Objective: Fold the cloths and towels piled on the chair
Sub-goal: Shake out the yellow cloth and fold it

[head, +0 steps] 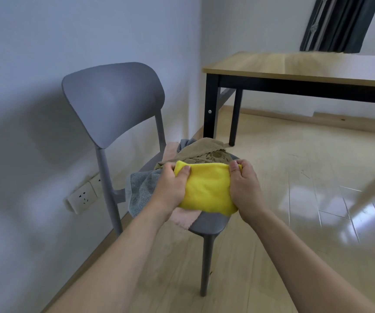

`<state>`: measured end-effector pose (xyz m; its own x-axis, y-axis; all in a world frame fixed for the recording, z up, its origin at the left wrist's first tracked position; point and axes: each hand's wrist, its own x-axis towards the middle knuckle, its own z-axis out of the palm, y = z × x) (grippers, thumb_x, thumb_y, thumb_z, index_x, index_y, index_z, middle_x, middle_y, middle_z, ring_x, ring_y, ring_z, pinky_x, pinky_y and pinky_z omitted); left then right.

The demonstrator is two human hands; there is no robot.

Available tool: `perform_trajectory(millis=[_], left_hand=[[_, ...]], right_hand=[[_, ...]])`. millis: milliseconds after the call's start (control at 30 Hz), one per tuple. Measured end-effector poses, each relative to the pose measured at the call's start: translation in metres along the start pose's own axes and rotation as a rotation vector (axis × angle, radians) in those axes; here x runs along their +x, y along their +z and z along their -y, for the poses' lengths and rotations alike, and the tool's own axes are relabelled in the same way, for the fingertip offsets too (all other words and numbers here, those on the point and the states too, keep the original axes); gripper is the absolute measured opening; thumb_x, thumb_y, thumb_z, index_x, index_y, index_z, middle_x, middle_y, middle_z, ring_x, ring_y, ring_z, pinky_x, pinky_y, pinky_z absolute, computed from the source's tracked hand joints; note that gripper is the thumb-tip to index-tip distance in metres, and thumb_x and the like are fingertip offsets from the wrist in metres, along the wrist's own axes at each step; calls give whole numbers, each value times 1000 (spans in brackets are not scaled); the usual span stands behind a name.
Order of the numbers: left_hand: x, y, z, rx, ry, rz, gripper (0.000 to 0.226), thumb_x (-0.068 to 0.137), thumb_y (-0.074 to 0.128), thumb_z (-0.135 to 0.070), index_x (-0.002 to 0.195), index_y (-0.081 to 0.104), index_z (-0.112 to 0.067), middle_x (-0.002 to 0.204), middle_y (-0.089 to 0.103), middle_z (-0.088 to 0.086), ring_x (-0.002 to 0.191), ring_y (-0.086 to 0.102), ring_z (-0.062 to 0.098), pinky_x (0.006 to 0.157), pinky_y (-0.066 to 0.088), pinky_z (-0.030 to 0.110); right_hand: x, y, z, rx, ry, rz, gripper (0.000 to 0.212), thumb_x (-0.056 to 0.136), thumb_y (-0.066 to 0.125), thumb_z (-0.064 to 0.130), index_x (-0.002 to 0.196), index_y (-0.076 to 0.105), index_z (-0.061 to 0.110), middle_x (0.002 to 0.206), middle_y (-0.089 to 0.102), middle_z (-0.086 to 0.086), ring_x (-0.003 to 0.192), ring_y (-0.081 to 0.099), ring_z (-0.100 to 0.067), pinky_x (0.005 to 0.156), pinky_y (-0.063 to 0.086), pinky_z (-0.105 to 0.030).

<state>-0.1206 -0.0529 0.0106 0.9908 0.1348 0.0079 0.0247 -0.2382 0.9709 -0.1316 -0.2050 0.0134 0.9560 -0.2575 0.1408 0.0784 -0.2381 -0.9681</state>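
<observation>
A person's left hand (170, 184) and right hand (245, 184) each pinch an end of a folded yellow cloth (207, 188), fingers curled round its edges, above the seat of a grey chair (112, 98). Brown (200, 150), grey (141, 188) and pink (184, 218) towels lie piled beneath. A wooden desk (295, 64) stands at two o'clock.

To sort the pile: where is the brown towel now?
In the head view, the brown towel lies on the chair seat, just behind the yellow cloth.
</observation>
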Motion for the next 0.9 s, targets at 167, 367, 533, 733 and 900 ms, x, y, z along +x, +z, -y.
perform_trajectory(millis=[167,367,533,733,900], left_hand=[[48,0,-44,-104,187,13,15,97,51,-21,102,55,-35,107,54,-2,95,53,18,79,50,36],[160,28,-55,-79,27,49,20,93,50,-11,84,63,-23,96,61,9,92,58,31,78,53,50],[213,50,-88,141,-45,97,25,88,42,-1,80,58,-19,89,58,8,86,54,25,67,46,35],[233,26,-230,554,-98,363,26,88,38,0,84,56,-18,93,55,3,88,50,20,63,38,29],[217,-12,-392,724,-203,638,52,84,29,5,115,62,-19,109,60,1,104,55,23,81,45,33]], right_hand=[[61,-9,32,-80,-72,33,25,103,35,33,105,54,18,88,51,6,78,47,-8,66,39,-29],[171,4,16,-104,-103,39,25,103,34,34,105,56,21,90,52,6,80,48,-8,65,39,-26],[226,0,28,-70,-65,-15,19,103,36,30,108,53,24,92,48,18,85,46,-3,71,39,-26],[272,-27,154,-249,28,104,24,103,35,26,98,57,17,103,55,0,98,50,-18,80,34,-27],[271,-76,314,-337,-35,216,24,101,40,18,99,61,6,100,55,-2,95,47,-13,75,28,-17]])
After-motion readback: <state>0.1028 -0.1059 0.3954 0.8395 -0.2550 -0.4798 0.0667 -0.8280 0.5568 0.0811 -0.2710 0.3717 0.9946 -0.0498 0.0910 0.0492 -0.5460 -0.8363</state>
